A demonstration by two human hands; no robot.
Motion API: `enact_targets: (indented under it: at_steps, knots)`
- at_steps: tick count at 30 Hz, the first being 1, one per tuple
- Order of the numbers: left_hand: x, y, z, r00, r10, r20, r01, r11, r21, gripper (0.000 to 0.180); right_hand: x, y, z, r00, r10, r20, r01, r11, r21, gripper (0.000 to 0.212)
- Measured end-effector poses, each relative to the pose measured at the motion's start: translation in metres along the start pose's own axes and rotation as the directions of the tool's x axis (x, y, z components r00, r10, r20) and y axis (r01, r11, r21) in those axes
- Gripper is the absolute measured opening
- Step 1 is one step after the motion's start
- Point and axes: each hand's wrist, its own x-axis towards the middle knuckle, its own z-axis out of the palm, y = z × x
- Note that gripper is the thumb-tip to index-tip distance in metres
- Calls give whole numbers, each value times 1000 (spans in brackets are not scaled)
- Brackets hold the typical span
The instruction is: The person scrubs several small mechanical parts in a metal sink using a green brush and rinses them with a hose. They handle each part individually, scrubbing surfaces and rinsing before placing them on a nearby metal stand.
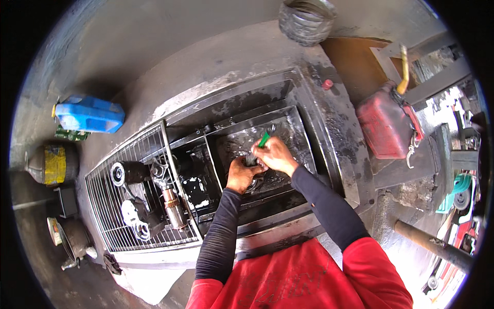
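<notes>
Over a dark, wet metal wash basin (303,123), my two hands are close together. My right hand (278,156) is closed round a green-handled brush (264,138), whose handle sticks up past the fingers. Its lower end points down toward a small dark metal part (250,161). My left hand (241,175) is wrapped round that part, so most of its shape is hidden and I cannot tell its exact kind. Dark, glistening liquid covers the basin floor beneath both hands.
On the left, a wire rack (114,234) bears greasy motor parts, including an armature (172,206). Farther left stand a blue jug (90,114) and a yellow-banded round container (54,164). A red fuel can (383,123) is at right, a red cap (328,84) on the ledge.
</notes>
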Motion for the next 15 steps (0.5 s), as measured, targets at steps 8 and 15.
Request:
enact_targets:
  at_steps: [8, 15]
  knots:
    - [-10, 10, 1, 991, -131, 9, 131, 991, -13, 57, -3, 32, -15, 972, -126, -199, 91, 980, -180, 21]
    - [-20, 26, -1, 999, -10, 45, 5, 995, 103, 77, -5, 43, -19, 896, 411, 170, -291, 831, -473, 28]
